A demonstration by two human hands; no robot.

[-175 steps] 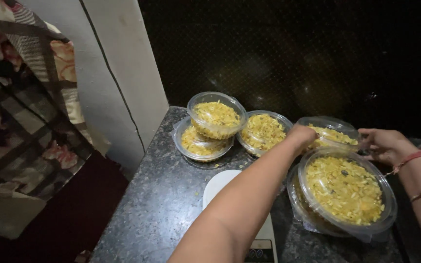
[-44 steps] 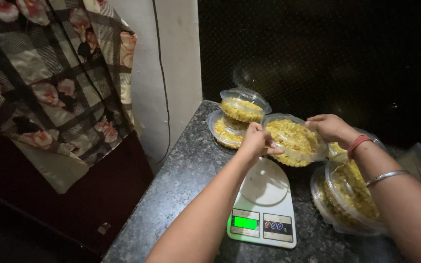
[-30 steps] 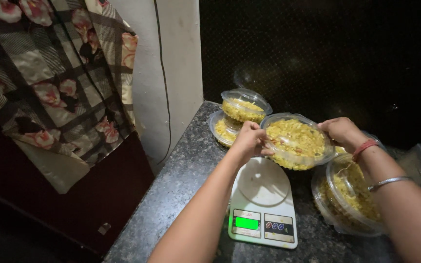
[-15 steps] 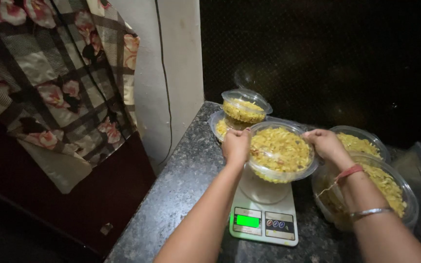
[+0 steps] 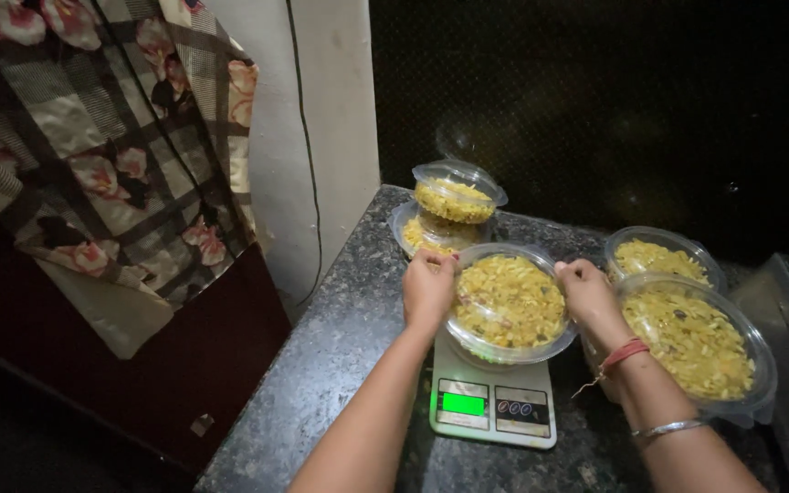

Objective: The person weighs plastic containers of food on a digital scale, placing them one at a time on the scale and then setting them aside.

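- Near the worktop's [image 5: 321, 365] front-left edge, bare granite lies beside the scale [image 5: 493, 402].
- Left hand [image 5: 428, 290] and right hand [image 5: 586, 292] grip opposite rims of one clear snack bowl [image 5: 509, 301], fingers curled shut, on or just above the scale; contact unclear.
- Filled containers counted: five; two stacked [image 5: 457, 196] at the back edge, two [image 5: 694, 338] at the right.
- Floral cloth [image 5: 111, 155] hangs left, off the worktop.

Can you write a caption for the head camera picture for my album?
Both hands, left and right, hold a clear lidded bowl of yellow snack mix on a white kitchen scale.
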